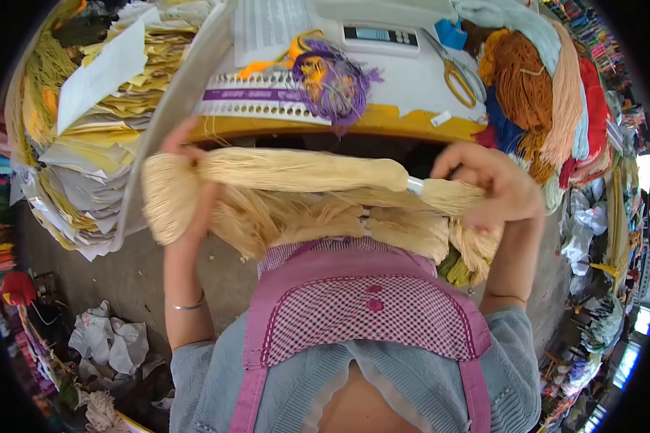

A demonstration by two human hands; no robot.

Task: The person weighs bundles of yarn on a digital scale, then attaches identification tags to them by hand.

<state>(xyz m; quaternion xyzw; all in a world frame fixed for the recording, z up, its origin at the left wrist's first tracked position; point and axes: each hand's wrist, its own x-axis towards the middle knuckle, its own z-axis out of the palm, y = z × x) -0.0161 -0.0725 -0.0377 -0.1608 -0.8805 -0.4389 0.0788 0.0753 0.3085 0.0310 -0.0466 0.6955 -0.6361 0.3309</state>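
Note:
A long skein of cream yarn (303,169) stretches sideways between my hands, above my lap. My left hand (188,155) grips its left part, where a thick end of yarn hangs over the wrist side and hides part of the palm. A white band (414,185) wraps the skein near its right end. Beyond that band, my right hand (502,184) has its fingers curled around the loose tail; the fingertips are a little blurred. More cream skeins (404,234) lie across my lap against the pink checked apron (368,310).
On the table ahead are a purple and orange yarn tangle (332,83), a digital scale (380,37) and scissors (458,79). Stacked papers in a bin (101,151) stand at left. Coloured yarn hanks (523,79) hang at right. Plastic bags (108,339) lie on the floor.

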